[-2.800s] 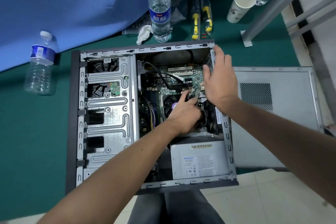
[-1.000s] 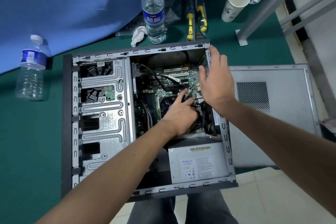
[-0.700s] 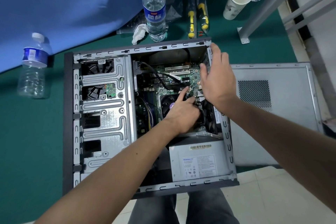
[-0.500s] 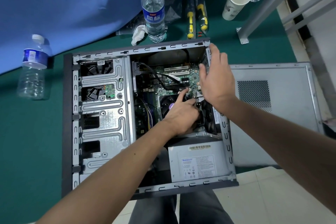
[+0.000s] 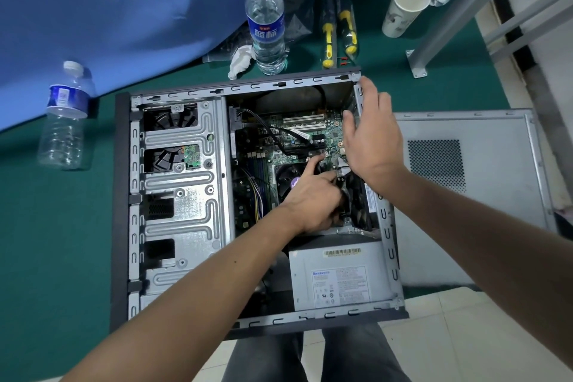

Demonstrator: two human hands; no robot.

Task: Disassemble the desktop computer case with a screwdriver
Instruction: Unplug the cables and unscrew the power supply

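Green matting held our opened grey steel computer case [image 5: 173, 195]; its removed side panel [image 5: 496, 195] lay beside; our left hand [image 5: 313, 195] curled on the black rear fan [image 5: 356, 198], right hand [image 5: 372, 139] spread on the rim; internals remained.

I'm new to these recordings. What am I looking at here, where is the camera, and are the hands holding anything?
One camera, worn on a person's head, looks down at their bare hands. An open desktop computer case lies on green matting. The left hand reaches in beside the black rear fan; whether it grips anything is hidden. The right hand rests, fingers straight, on the case's rear wall. The removed side panel lies alongside. Beyond the case: two water bottles, yellow-handled screwdrivers and a paper cup.
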